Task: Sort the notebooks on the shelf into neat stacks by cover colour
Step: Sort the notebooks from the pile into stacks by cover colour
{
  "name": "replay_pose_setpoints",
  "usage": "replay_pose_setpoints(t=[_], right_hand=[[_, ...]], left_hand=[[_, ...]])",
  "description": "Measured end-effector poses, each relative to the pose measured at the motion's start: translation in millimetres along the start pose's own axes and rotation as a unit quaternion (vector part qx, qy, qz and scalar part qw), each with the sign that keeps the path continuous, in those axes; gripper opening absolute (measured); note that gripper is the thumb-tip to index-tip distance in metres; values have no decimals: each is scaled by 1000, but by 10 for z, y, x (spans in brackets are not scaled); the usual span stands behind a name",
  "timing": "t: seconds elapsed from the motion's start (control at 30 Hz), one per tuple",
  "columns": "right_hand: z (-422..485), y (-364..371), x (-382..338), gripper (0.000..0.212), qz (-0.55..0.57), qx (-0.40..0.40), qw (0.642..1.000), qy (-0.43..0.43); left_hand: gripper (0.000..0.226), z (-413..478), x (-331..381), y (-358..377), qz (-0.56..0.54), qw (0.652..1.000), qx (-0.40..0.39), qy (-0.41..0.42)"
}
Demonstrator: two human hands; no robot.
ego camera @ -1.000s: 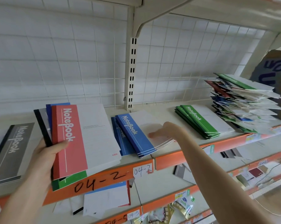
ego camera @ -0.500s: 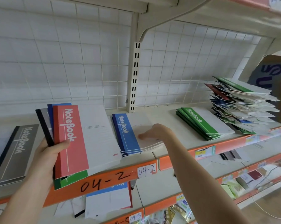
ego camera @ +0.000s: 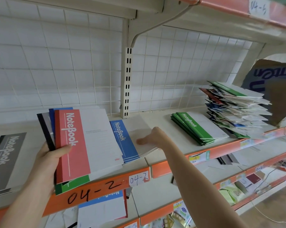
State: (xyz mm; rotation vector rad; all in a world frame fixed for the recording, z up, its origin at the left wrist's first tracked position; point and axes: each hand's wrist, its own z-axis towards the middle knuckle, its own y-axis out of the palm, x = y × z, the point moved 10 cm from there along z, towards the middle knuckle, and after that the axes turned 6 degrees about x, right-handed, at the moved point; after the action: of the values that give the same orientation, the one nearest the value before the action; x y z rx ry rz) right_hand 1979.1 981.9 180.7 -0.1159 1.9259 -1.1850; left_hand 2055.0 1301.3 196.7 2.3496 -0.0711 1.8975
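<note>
The fingers of the left hand [ego camera: 51, 160], lower left of the frame, are clamped on a fan of notebooks [ego camera: 83, 145]. Its thumb lies across the cover of the red notebook [ego camera: 73, 145] on top, with green, blue and grey-black covers showing behind it.

The right hand [ego camera: 153, 137], at mid-frame, rests on the white cover of the blue stack [ego camera: 125, 142]. Its fingers seem stretched out flat, though the hand is seen from behind and only one fingertip shows clearly.

The blue stack lies on the shelf [ego camera: 157, 122], just right of the fan. Further right on the same shelf lies a squared green stack [ego camera: 193, 127]. Beside that stands a tall, untidy mixed pile [ego camera: 234, 112], with a cardboard box [ego camera: 278, 89] behind it at the right edge. A grey notebook [ego camera: 5, 158] lies at the far left. The shelf's orange front edge is marked "04-2" in black and carries a small white label [ego camera: 138, 179] with the same number.
</note>
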Motion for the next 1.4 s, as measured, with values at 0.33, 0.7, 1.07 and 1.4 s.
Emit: replay_pose_setpoints(t=[0.33,0.7,1.07,1.4], right_hand=[[191,-693,747,64,-46,-8,999,18],[256,-664,747,64,-116,-53,991,-29],[332,-732,804,65,-3,-20,999,-25],[401,-858,998,67,-99,-29,995,-7]], left_hand=[[29,-248,6,453,-7,1000,18,1],[30,-506,-32,452,-33,996,81,-12],[37,-706,-198,376,-61,990,125,-27],[38,-676,-241,350,-55,988,145,-22]])
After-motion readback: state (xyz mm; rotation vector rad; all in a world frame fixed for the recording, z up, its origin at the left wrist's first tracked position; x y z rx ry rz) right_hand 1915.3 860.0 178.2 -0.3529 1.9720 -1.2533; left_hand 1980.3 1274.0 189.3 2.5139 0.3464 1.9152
